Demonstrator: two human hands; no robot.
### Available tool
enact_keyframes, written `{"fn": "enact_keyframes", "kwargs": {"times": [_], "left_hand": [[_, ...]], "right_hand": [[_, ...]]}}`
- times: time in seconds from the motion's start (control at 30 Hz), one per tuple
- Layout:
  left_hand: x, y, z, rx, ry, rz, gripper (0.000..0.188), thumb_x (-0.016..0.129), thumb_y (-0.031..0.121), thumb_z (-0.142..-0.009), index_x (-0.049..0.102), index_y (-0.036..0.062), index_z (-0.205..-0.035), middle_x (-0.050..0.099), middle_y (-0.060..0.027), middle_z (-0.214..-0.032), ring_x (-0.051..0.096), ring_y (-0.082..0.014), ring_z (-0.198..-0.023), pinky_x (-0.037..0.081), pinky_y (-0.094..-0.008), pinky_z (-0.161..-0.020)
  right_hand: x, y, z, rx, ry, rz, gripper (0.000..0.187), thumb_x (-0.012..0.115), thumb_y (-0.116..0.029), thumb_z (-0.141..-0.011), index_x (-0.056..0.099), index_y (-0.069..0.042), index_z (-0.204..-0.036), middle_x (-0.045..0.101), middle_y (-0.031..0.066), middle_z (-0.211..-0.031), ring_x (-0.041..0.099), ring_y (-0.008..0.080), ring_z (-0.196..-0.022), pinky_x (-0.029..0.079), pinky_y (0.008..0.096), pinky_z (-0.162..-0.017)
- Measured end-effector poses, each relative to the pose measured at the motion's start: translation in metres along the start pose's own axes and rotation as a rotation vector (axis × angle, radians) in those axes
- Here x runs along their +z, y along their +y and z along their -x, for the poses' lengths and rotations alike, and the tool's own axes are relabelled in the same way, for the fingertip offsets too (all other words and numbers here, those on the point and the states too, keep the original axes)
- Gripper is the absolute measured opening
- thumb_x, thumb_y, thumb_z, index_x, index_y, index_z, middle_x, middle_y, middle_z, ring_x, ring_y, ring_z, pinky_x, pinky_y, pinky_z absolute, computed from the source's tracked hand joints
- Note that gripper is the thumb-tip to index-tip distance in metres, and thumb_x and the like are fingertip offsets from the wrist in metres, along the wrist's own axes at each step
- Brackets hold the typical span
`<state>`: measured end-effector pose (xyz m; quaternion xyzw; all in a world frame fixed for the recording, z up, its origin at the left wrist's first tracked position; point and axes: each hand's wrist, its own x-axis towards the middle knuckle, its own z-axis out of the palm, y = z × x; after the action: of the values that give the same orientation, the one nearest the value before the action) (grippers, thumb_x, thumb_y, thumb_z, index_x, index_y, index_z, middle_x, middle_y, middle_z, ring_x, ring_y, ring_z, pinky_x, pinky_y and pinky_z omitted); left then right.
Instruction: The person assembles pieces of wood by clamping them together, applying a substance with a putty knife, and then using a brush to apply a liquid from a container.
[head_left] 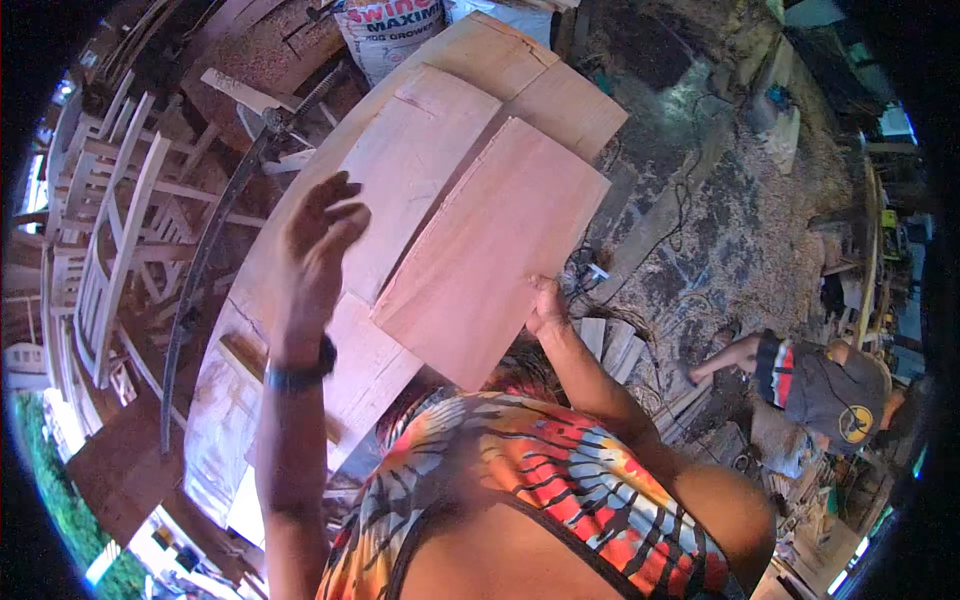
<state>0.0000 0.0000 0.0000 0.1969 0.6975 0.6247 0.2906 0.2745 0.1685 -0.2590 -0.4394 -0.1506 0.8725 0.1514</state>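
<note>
A broad reddish-brown wooden board [495, 250] lies slanted in front of me, over other boards. My right hand [547, 305] is closed on its right edge near my body, the thumb on top and the other fingers hidden below. Raised over the left part of the bench, my left hand [325, 230] holds nothing. Its fingers are loosely bent and apart. Beneath and beside the held board are a paler board [415, 165], a shorter board [365, 350] close to me, and another board [570, 105] at the far end.
The boards rest on a long wooden worktop [275, 250]. To its left stand a long bar clamp [185, 300] and several wooden frames [120, 240]. A white sack [385, 35] is at the far end. On the right, a person [820, 390] bends low beside wood offcuts; a cable [680, 200] crosses the shavings-strewn floor.
</note>
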Motion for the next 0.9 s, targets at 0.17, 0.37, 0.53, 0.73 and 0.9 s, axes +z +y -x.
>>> {"fn": "enact_keyframes", "kwargs": {"times": [0.17,0.37,0.53,0.73,0.9], "left_hand": [[-0.011,-0.103,-0.108,0.055,0.158,-0.963,0.067,0.078,0.031,-0.083,0.053,-0.0011,-0.137,0.058,-0.0237,-0.136,0.060,-0.0365,-0.119,0.049,-0.0432,-0.099],[-0.048,-0.166,-0.176,-0.066,0.129,-1.003,0.079,0.079,0.042,-0.079,0.052,0.0004,-0.140,0.058,-0.0247,-0.136,0.052,-0.0378,-0.131,0.043,-0.0445,-0.108],[-0.024,-0.176,-0.199,0.017,0.058,-1.109,0.086,0.082,0.048,-0.074,0.052,0.0019,-0.140,0.059,-0.0260,-0.132,0.055,-0.0386,-0.125,0.045,-0.0453,-0.105],[-0.025,-0.177,-0.194,0.031,0.094,-1.112,0.084,0.083,0.051,-0.072,0.056,0.0065,-0.139,0.060,-0.0248,-0.130,0.057,-0.0387,-0.121,0.046,-0.0455,-0.103],[-0.024,-0.176,-0.194,-0.027,0.077,-1.070,0.084,0.082,0.053,-0.073,0.057,0.0062,-0.138,0.059,-0.0236,-0.131,0.056,-0.0382,-0.123,0.046,-0.0451,-0.103]], "right_hand": [[-0.036,-0.033,-0.023,-0.093,0.068,0.156,0.024,0.065,-0.019,-0.072,0.068,-0.003,-0.089,0.068,0.0128,-0.092,0.066,0.0293,-0.094,0.054,0.0456,-0.086],[0.003,-0.065,-0.018,-0.013,0.031,0.053,0.019,0.059,-0.014,-0.075,0.069,-0.003,-0.087,0.068,0.0128,-0.090,0.066,0.0272,-0.083,0.056,0.0421,-0.079],[0.000,-0.076,-0.021,-0.055,0.049,0.192,0.021,0.058,-0.019,-0.076,0.068,-0.004,-0.087,0.068,0.0114,-0.090,0.066,0.0272,-0.085,0.056,0.0428,-0.080],[-0.016,-0.064,-0.041,-0.031,0.041,0.182,0.025,0.059,-0.021,-0.076,0.067,-0.003,-0.090,0.069,0.0124,-0.094,0.067,0.0296,-0.090,0.056,0.0448,-0.082],[-0.024,-0.062,-0.047,-0.048,-0.010,0.188,0.027,0.059,-0.021,-0.076,0.067,-0.002,-0.092,0.069,0.0136,-0.096,0.067,0.0314,-0.091,0.057,0.0456,-0.083]]}}
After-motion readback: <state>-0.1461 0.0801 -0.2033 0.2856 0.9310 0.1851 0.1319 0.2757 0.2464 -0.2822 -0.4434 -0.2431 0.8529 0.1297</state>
